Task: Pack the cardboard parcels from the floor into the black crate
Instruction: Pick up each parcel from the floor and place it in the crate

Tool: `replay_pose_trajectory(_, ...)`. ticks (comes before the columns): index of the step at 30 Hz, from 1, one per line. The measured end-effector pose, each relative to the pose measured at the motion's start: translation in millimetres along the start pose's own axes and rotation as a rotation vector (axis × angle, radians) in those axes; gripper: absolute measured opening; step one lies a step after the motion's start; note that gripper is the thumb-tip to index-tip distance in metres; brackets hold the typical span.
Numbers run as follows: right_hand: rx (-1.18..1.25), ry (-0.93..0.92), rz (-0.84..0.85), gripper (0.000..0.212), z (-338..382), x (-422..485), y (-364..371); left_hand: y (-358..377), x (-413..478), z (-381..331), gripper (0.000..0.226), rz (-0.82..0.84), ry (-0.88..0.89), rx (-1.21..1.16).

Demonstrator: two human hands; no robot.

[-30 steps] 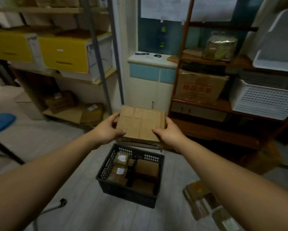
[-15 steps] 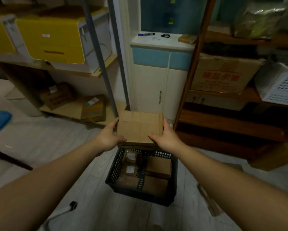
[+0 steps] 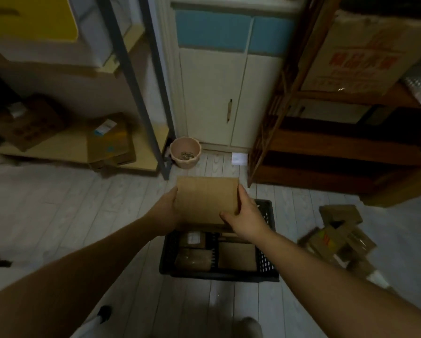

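Left hand (image 3: 166, 211) and right hand (image 3: 246, 219) grip flat brown cardboard parcel (image 3: 205, 200) by opposite edges — held level above far end of black plastic crate (image 3: 268, 242), likely for lowering inside.

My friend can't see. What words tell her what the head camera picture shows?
A person holds a flat brown cardboard parcel by its sides, left grip and right grip, above a black plastic crate on a pale floor. Smaller cardboard parcels lie in the crate; more loose parcels are piled on the floor at right.
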State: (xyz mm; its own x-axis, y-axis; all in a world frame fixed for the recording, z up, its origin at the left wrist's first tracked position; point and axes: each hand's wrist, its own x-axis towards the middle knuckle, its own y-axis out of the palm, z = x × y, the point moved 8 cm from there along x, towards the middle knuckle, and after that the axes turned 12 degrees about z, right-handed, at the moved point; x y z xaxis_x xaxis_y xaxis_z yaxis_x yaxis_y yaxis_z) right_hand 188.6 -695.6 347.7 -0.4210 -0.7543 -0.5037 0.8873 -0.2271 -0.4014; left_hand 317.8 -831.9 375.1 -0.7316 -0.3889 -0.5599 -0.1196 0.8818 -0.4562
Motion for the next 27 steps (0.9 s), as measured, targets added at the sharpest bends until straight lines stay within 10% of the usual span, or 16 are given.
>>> replay_pose_trajectory(13, -0.048, 0.064, 0.109, 0.098, -262.2, 196.1, 186.6, 163.5, 206.1, 295.0, 0.074, 0.164, -0.176, 0.41)
replay_pose_trajectory(27, -0.07, 0.06, 0.06, 0.078, -319.4, 263.7, 219.9, 185.6, 282.8, 341.7, 0.062, 0.128, -0.16, 0.725)
